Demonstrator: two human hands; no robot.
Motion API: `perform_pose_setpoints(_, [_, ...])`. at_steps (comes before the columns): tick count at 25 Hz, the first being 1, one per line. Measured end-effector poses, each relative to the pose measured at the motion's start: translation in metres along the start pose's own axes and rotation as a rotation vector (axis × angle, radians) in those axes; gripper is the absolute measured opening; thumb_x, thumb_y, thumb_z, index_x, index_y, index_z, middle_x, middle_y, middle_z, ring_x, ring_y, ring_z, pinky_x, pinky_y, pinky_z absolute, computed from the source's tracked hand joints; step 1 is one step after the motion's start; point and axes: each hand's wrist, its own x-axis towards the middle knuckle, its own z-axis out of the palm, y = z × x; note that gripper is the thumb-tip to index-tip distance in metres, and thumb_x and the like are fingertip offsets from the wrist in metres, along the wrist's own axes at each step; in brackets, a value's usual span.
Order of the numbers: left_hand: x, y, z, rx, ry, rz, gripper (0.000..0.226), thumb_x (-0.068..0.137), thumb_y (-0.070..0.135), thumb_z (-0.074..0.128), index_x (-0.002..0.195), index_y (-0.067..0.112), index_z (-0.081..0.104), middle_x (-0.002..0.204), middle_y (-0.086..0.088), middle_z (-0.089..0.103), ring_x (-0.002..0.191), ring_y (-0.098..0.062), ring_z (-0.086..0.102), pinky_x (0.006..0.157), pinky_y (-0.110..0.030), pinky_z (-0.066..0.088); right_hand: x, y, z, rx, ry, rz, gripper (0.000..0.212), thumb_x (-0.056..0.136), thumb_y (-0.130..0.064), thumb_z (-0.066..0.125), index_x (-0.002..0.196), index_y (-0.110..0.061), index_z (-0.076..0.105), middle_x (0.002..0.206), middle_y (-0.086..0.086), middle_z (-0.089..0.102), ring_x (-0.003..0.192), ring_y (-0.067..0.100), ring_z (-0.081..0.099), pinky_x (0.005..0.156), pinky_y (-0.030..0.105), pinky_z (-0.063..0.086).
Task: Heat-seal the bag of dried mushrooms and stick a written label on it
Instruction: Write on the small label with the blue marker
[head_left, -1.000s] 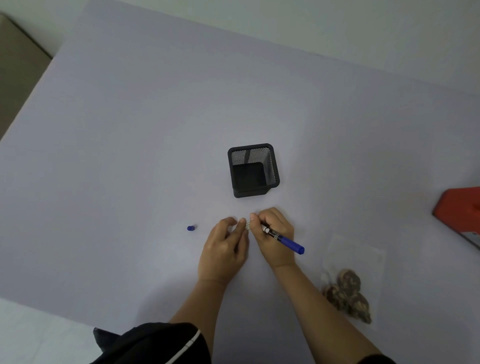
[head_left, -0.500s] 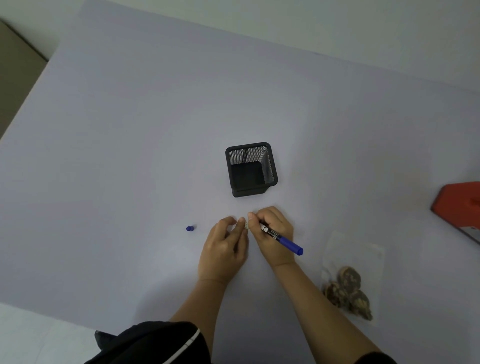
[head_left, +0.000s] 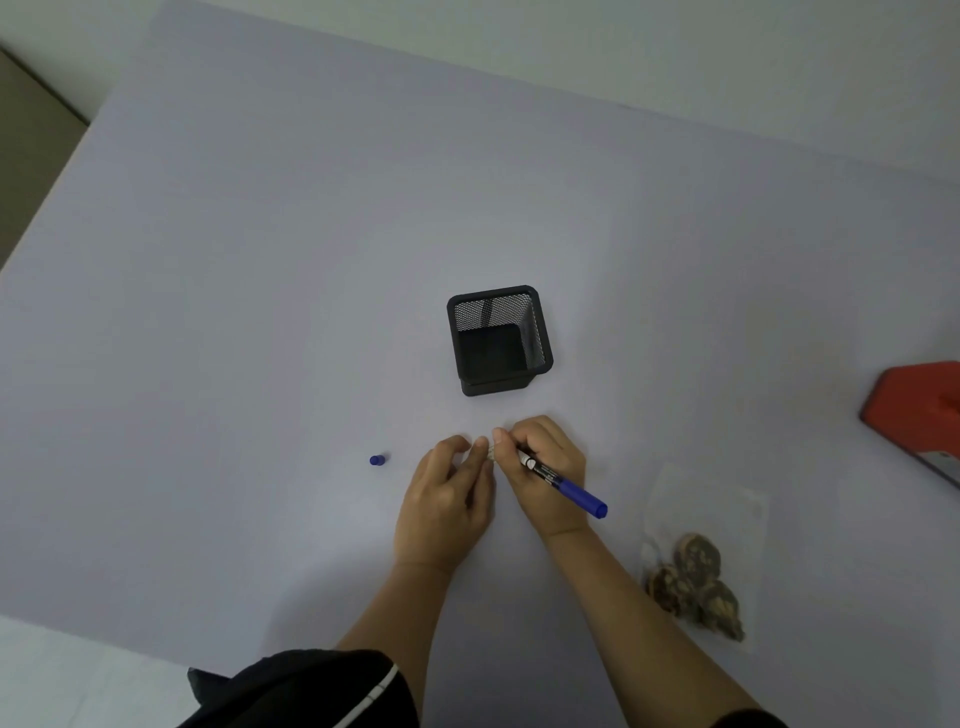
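My right hand (head_left: 545, 478) grips a blue marker (head_left: 563, 487), tip down toward a small white label (head_left: 488, 451) on the table. My left hand (head_left: 447, 499) rests beside it, fingertips pinching the label's left side; most of the label is hidden by my fingers. The marker's blue cap (head_left: 377, 460) lies on the table to the left of my left hand. A clear plastic bag of dried mushrooms (head_left: 696, 582) lies flat at the lower right, apart from both hands. A red heat sealer (head_left: 919, 415) shows at the right edge, partly cut off.
A black mesh pen holder (head_left: 498, 338), with nothing visible inside, stands just beyond my hands. The pale lavender table (head_left: 260, 260) stretches far to the left and back; its left edge runs diagonally at the upper left.
Both hands stay at the label with only slight finger motion. The view has shifted a little; nothing else has moved.
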Motion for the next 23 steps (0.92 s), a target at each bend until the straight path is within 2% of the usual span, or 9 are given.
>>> perform_pose_setpoints(6, [0.0001, -0.0012, 0.0002, 0.0, 0.001, 0.007, 0.026, 0.084, 0.015, 0.062, 0.105, 0.003, 0.07, 0.095, -0.015, 0.066, 0.074, -0.023, 0.062, 0.071, -0.028, 0.055, 0.0, -0.0012, 0.0013, 0.007, -0.007, 0.0, 0.036, 0.09, -0.03, 0.052, 0.067, -0.003, 0.057, 0.064, 0.009, 0.059, 0.064, 0.01, 0.05, 0.064, 0.006, 0.044])
perform_pose_setpoints(11, [0.0004, -0.0013, 0.0002, -0.01, 0.001, -0.001, 0.027, 0.085, 0.017, 0.06, 0.105, 0.003, 0.07, 0.095, -0.015, 0.066, 0.076, -0.024, 0.063, 0.071, -0.03, 0.056, 0.0006, -0.0011, 0.0017, -0.022, -0.006, 0.001, 0.025, 0.086, -0.019, 0.058, 0.067, -0.003, 0.057, 0.064, 0.01, 0.058, 0.065, 0.011, 0.05, 0.064, 0.006, 0.044])
perform_pose_setpoints(23, [-0.0008, -0.0026, 0.0008, -0.003, -0.007, -0.007, 0.026, 0.081, 0.013, 0.065, 0.104, 0.003, 0.07, 0.095, -0.016, 0.066, 0.078, -0.026, 0.064, 0.072, -0.03, 0.056, 0.0006, -0.0018, 0.0004, -0.032, -0.029, -0.022, 0.024, 0.085, -0.016, 0.057, 0.066, -0.003, 0.057, 0.064, 0.01, 0.057, 0.065, 0.009, 0.048, 0.067, 0.003, 0.041])
